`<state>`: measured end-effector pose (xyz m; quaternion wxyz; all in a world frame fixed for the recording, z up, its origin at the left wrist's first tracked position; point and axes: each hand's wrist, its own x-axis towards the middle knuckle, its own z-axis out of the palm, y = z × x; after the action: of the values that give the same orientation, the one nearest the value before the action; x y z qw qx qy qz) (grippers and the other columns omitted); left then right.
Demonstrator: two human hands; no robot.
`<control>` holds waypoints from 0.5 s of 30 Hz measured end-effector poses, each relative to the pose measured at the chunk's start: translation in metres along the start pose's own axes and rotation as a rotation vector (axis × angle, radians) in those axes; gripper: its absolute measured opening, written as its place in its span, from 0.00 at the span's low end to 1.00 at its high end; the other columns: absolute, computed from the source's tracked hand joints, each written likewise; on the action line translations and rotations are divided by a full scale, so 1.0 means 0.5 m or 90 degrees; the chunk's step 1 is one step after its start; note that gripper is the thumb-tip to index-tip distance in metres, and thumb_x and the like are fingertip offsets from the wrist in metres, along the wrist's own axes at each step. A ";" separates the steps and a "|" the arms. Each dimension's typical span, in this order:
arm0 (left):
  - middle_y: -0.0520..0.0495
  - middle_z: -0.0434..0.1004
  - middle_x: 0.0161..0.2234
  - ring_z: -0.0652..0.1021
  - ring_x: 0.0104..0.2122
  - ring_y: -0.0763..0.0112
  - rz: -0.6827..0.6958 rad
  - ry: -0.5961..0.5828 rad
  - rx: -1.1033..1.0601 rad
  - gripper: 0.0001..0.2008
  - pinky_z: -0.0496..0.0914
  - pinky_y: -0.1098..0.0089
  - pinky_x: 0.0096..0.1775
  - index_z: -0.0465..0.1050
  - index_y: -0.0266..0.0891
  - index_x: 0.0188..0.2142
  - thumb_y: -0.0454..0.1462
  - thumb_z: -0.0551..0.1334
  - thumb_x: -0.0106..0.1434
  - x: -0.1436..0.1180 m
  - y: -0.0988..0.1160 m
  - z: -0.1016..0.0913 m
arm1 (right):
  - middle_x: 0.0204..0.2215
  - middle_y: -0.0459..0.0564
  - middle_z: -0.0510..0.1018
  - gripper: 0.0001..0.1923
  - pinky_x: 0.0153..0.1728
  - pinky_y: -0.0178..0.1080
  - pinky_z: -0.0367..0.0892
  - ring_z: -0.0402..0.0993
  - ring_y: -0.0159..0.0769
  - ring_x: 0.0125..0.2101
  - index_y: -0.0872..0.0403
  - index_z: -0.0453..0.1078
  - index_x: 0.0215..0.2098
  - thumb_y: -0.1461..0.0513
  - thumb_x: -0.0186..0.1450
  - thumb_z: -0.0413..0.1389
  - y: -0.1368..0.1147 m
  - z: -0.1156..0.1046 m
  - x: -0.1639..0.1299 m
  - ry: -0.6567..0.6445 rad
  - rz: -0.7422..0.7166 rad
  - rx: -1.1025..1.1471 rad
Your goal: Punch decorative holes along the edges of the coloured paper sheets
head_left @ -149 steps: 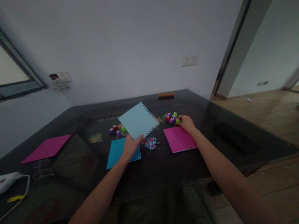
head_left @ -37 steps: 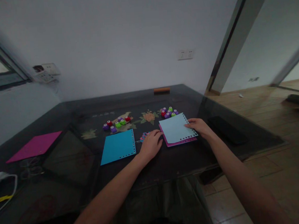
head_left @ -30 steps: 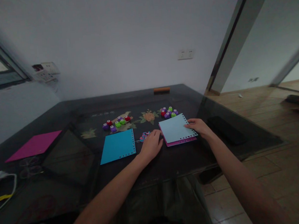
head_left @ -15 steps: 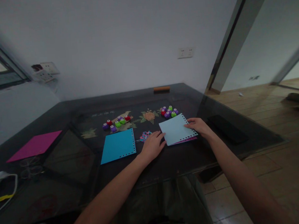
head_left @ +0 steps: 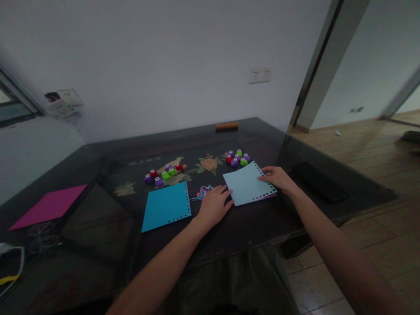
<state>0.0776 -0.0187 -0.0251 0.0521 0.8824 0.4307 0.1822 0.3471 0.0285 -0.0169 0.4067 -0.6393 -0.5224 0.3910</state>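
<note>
A light-blue sheet (head_left: 248, 183) with square holes punched along two edges lies at the right front of the dark table (head_left: 194, 142), on top of a magenta sheet (head_left: 269, 196) that shows as a thin strip at the near edge. The hands are apart, one on either side of it: the right hand (head_left: 278, 177) pinches the holed right edge, thumb over the paper, while the left hand (head_left: 215, 202) rests its fingertips at the left edge, and whether these grip cannot be told. Just beyond the left hand is a loose heap of pink, blue and white beads (head_left: 204, 191) directly on the tabletop. A blue punched sheet (head_left: 166, 206) lies flat to the left. Behind it sits a spread of red, purple and green eyeball-like pieces (head_left: 165, 175); a tighter cluster of similar round pieces (head_left: 235, 162) sits behind the light-blue sheet. A closed black case (head_left: 318, 181) lies on the right, its contents hidden. Another magenta sheet (head_left: 48, 207) lies far left, and a brown cylinder (head_left: 227, 126) near the wall.
</note>
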 end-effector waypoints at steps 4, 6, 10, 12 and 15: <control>0.40 0.68 0.55 0.66 0.56 0.58 0.006 -0.002 0.003 0.19 0.59 0.59 0.57 0.69 0.38 0.52 0.41 0.56 0.63 0.000 0.000 -0.001 | 0.19 0.45 0.75 0.18 0.19 0.32 0.63 0.70 0.31 0.18 0.58 0.71 0.39 0.64 0.50 0.64 0.006 -0.010 0.004 0.025 -0.037 -0.070; 0.41 0.68 0.55 0.67 0.56 0.58 0.006 0.000 0.005 0.19 0.59 0.59 0.57 0.68 0.38 0.52 0.41 0.56 0.63 0.000 0.000 -0.002 | 0.19 0.45 0.74 0.18 0.20 0.31 0.63 0.70 0.30 0.19 0.58 0.71 0.40 0.63 0.51 0.63 0.013 -0.020 0.010 0.065 -0.063 -0.112; 0.40 0.69 0.55 0.68 0.55 0.59 0.003 -0.001 -0.003 0.20 0.60 0.60 0.57 0.66 0.37 0.54 0.40 0.56 0.63 0.000 0.001 -0.005 | 0.22 0.47 0.75 0.14 0.21 0.32 0.65 0.72 0.32 0.21 0.57 0.72 0.37 0.64 0.52 0.62 0.025 -0.033 0.022 0.125 -0.078 -0.156; 0.40 0.69 0.54 0.68 0.55 0.60 0.002 0.000 -0.006 0.20 0.60 0.61 0.57 0.66 0.37 0.53 0.40 0.57 0.62 0.000 0.001 -0.005 | 0.23 0.48 0.76 0.12 0.22 0.32 0.67 0.73 0.32 0.23 0.57 0.73 0.35 0.65 0.51 0.62 0.026 -0.031 0.024 0.118 -0.074 -0.149; 0.41 0.69 0.54 0.68 0.55 0.60 0.002 0.004 -0.009 0.20 0.60 0.61 0.57 0.67 0.36 0.53 0.39 0.58 0.62 0.001 0.001 -0.004 | 0.23 0.49 0.76 0.11 0.24 0.34 0.69 0.73 0.33 0.23 0.58 0.73 0.33 0.67 0.50 0.62 0.022 -0.024 0.022 0.103 -0.068 -0.121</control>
<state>0.0775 -0.0188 -0.0230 0.0568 0.8823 0.4278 0.1879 0.3637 0.0365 -0.0236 0.4055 -0.6754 -0.5561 0.2648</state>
